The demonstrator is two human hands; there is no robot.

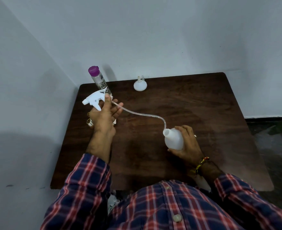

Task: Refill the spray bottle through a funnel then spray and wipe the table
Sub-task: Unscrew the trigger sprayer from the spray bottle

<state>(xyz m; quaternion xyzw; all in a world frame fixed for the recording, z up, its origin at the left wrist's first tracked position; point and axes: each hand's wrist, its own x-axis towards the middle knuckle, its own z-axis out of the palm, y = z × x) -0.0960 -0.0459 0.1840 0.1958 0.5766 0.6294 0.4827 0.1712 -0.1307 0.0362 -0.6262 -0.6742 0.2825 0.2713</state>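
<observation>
left hand (103,116) grips spray head (93,99) | right hand (187,143) grips spray bottle (173,138) | risk: we fear the dip tube (142,114) drips onto counter (203,100)

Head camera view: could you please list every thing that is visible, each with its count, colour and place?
dark brown wooden table: one, fills the middle, in a corner of grey walls
clear plastic bottle with purple cap: one, upright, far left corner of table
small white plastic funnel: one, mouth down, far edge of table
white plastic spray head: one, lifted over table's left side
clear dip tube: one, runs from spray head towards bottle's neck
white plastic spray bottle: one, open, tilted, right of centre
left hand: holds spray head
right hand: holds spray bottle
</observation>
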